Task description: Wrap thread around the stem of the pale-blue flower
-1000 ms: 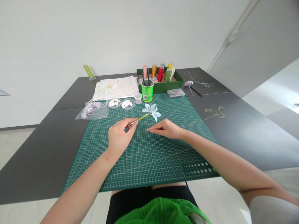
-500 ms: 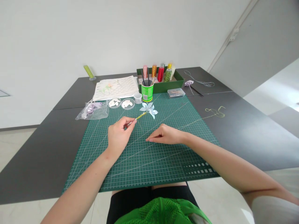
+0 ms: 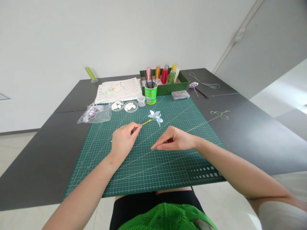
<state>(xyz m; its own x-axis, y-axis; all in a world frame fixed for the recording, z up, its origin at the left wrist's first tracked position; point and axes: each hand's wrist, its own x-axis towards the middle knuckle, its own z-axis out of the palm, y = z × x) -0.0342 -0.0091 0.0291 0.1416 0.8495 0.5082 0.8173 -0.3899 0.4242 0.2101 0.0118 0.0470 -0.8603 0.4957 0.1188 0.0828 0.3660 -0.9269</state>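
My left hand (image 3: 124, 137) pinches the yellow-green wrapped stem (image 3: 146, 122) of an artificial flower over the cutting mat. Pale blue-white petals (image 3: 155, 117) spread at the stem's far end, pointing away to the right. To the right and a little nearer, my right hand (image 3: 174, 139) is closed in a pinch, thumb against forefinger. A thin yellow-green thread (image 3: 199, 126) runs from a loose tangle on the table to behind this hand; the bit between its fingertips is too fine to see clearly. The two hands are apart.
The green cutting mat (image 3: 144, 169) lies on a dark table (image 3: 251, 137). At its far edge stand a green can (image 3: 151, 95) of tools, small dishes of white pieces (image 3: 130, 107), a clear case (image 3: 180, 95) and a green box (image 3: 165, 89) of thread spools. Paper sheets (image 3: 129, 91) lie behind.
The flower has swung slightly nearer and to the right, its petals turned. My right hand has shifted a little nearer to me and right. My left hand keeps its pinch on the stem.
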